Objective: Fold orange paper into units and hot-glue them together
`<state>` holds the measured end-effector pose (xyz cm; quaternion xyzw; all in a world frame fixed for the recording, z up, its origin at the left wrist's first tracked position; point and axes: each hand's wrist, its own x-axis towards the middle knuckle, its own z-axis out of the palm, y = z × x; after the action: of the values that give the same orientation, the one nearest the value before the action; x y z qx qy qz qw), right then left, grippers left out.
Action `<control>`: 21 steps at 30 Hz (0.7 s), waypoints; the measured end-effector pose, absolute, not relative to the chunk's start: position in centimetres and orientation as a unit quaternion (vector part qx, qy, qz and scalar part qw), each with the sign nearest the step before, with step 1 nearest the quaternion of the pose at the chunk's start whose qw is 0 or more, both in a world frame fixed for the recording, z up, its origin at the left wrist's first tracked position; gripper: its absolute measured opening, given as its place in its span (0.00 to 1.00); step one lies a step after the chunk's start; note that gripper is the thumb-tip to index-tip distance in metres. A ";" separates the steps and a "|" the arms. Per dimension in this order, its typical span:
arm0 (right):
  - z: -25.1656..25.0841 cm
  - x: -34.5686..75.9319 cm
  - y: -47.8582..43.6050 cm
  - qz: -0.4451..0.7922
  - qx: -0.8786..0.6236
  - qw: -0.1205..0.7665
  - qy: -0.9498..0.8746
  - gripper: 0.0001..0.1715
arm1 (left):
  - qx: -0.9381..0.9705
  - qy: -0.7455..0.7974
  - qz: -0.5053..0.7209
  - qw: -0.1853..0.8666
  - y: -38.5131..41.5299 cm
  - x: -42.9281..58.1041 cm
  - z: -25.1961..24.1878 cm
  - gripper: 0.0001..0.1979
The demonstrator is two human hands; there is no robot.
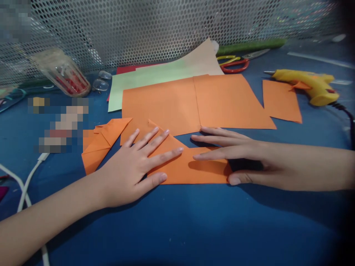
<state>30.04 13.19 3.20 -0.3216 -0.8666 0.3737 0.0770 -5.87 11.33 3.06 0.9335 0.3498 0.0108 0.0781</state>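
Observation:
A folded orange paper (205, 173) lies flat on the blue table, its left side turned over into a slanted flap. My left hand (138, 166) rests on that flap with fingers spread. At the paper's right end is my right hand (235, 151), fingers stretched out and apart; its thumb touches the lower right corner. Beyond both hands, larger orange sheets (163, 107) are spread out. Left of my left hand sits a pleated orange paper piece (101, 142) with several creases. My left palm covers the near paper's left part.
Behind the orange sheets are a pale green sheet (124, 83), red-handled scissors (235, 65) and a green roll (252, 46). A yellow glue gun (310, 83) lies beside a small orange sheet (280, 99). At left stand a jar (65, 74), glasses (101, 84) and a white cable (26, 188).

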 end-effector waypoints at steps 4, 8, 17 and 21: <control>3.4 29.9 13.0 0.379 -0.338 0.093 -0.856 0.37 | 0.932 0.353 0.012 0.083 11.3 -5.9 2.9 0.29; 3.7 29.2 12.7 0.392 -0.387 0.151 -0.821 0.37 | 0.928 0.359 0.018 0.102 11.4 -5.9 2.9 0.34; 3.7 29.1 11.6 0.401 -0.413 0.174 -0.799 0.40 | 0.917 0.373 0.049 0.134 11.2 -5.9 2.8 0.39; 4.1 29.1 11.7 0.397 -0.411 0.138 -0.809 0.39 | 0.919 0.368 0.048 0.129 11.3 -6.0 2.7 0.39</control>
<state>29.14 11.71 4.07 -0.4110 -0.8092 0.3966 0.1377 -5.96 11.28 2.74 0.9194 0.3683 0.0484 0.1291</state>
